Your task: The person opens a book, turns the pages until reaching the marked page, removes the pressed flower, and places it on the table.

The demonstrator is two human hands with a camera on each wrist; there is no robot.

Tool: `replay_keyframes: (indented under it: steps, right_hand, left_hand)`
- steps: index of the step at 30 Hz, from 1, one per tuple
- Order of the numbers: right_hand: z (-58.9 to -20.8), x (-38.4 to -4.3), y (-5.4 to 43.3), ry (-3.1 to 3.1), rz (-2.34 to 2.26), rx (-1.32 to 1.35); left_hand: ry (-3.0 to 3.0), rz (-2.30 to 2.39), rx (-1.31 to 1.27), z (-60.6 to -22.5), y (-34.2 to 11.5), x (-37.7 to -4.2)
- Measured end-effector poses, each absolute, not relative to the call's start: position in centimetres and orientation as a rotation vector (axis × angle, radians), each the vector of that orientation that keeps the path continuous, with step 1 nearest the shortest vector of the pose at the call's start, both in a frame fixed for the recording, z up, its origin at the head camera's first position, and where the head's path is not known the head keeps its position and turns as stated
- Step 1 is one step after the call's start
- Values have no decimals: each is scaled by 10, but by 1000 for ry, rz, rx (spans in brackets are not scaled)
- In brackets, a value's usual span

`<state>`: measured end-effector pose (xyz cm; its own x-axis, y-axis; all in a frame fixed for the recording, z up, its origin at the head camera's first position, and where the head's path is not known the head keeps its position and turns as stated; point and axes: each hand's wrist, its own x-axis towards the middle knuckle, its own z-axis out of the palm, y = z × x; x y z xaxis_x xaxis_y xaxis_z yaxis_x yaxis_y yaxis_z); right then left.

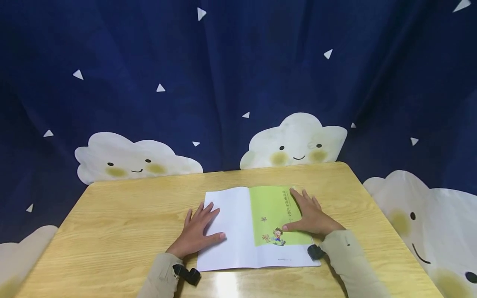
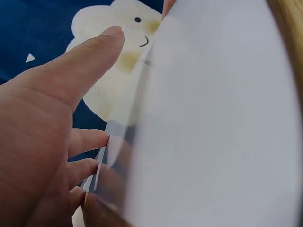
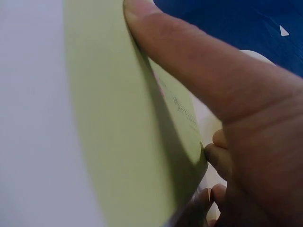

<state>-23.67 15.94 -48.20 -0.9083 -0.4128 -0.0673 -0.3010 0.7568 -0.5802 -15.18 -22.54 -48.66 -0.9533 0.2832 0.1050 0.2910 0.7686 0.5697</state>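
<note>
An open booklet [image 1: 234, 252] lies on the wooden table, its left page [image 1: 232, 215] plain white. Its right page [image 1: 266, 203] is green with a white strip below, vertical lettering and a small cartoon child [image 1: 278, 234]. My left hand [image 1: 195, 234] rests with spread fingers at the left page's outer edge. In the left wrist view its fingertips [image 2: 90, 138] touch the page edge, while the thumb stands apart. Over the right page's outer part my right hand [image 1: 313, 215] lies with fingers spread. Its thumb [image 3: 189, 52] touches the green page in the right wrist view.
The wooden table [image 1: 123, 223] extends on both sides of the booklet. Behind it hangs a dark blue curtain [image 1: 238, 74] with white triangles and smiling clouds. Dark wrist devices [image 1: 188, 274] sit at both sleeve cuffs, near the booklet's lower corners.
</note>
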Motion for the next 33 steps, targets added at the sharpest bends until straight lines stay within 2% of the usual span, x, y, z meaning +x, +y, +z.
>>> replay_keyframes:
  steps: [15, 24, 33]
  right_hand:
    - [-478, -235, 153, 2762, -880, -566]
    - [-472, -231, 163, 2627, -985, -407]
    - [-462, -241, 167, 2409, -1437, -497]
  left_hand:
    - [-2956, -941, -480, -484, -229, -151]
    - [-2926, -944, -487, -488, -226, -154]
    - [-2915, -959, -478, -488, -226, -151]
